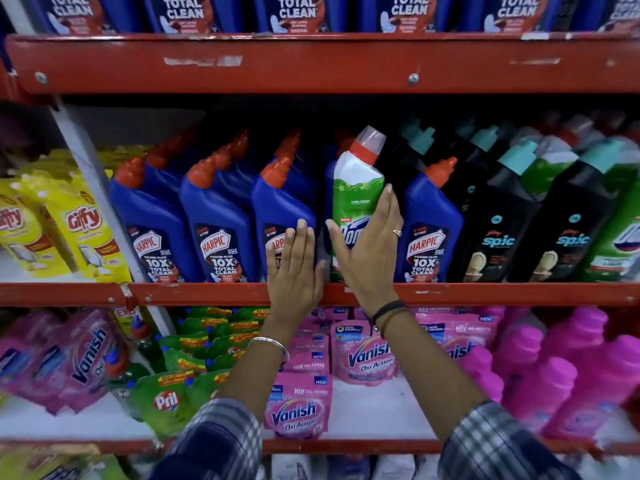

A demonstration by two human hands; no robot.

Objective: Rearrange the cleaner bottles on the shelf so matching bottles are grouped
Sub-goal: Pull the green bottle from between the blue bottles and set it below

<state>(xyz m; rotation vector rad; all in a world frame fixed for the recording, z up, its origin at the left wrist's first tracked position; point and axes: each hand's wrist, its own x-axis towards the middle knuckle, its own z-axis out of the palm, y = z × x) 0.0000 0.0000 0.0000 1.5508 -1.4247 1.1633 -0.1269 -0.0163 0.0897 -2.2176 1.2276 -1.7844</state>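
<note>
A green and white Domex bottle [356, 188] with a red collar stands on the middle shelf between blue Harpic bottles. My right hand [369, 247] lies flat against its front, fingers spread, thumb to its left, not closed around it. My left hand [294, 268] rests flat on the front of the third blue Harpic bottle [280, 202], fingers straight. Two more Harpic bottles [149, 216] [216, 220] stand to the left, and a single one [429, 220] stands right of the Domex. Black Spic bottles [498, 216] follow on the right, with another green Domex bottle [623, 237] at the far right.
The red shelf lip [207, 293] runs under the bottles. Yellow Giffy pouches [83, 226] fill the left bay behind a slanted white upright. Pink Vanish pouches [367, 351], green Pril pouches [166, 400] and pink bottles [568, 368] sit on the shelf below. Blue bottles line the top shelf.
</note>
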